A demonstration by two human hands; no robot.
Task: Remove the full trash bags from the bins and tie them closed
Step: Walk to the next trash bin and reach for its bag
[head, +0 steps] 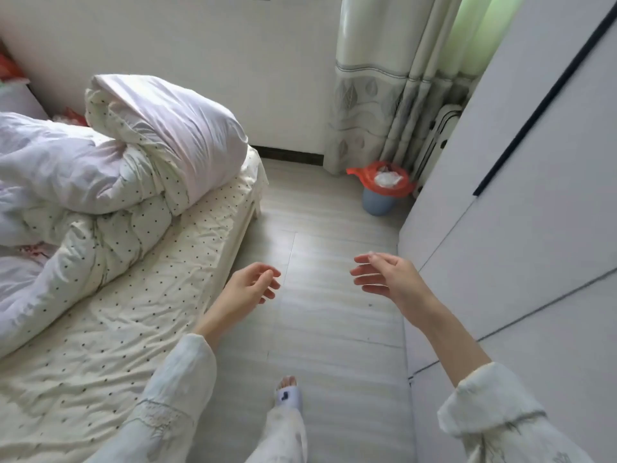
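From the head camera, both bare hands are held out over the pale floor (334,262), neither touching anything. The left hand (248,284) hangs just off the bed's long edge, fingers loosely curled and spread, holding nothing. The right hand (385,274) is near the white wardrobe (534,195), palm turned inward, fingers relaxed and apart, also empty. Pale sleeves cover both forearms up to the wrists.

The bin (380,202), a small blue-grey one, stands on the floor in the far corner, between the curtain (377,95) and the wardrobe's near edge, well apart from both hands. A red trash bag (399,188) lines it, its rim folded over the bin's top edge, with clear crumpled plastic showing inside. The bag is still seated in the bin and untied.

On the bed (133,312), a rumpled quilt (133,155) is heaped toward its far end. One slippered foot (287,394) stands on the floor near the bottom edge.
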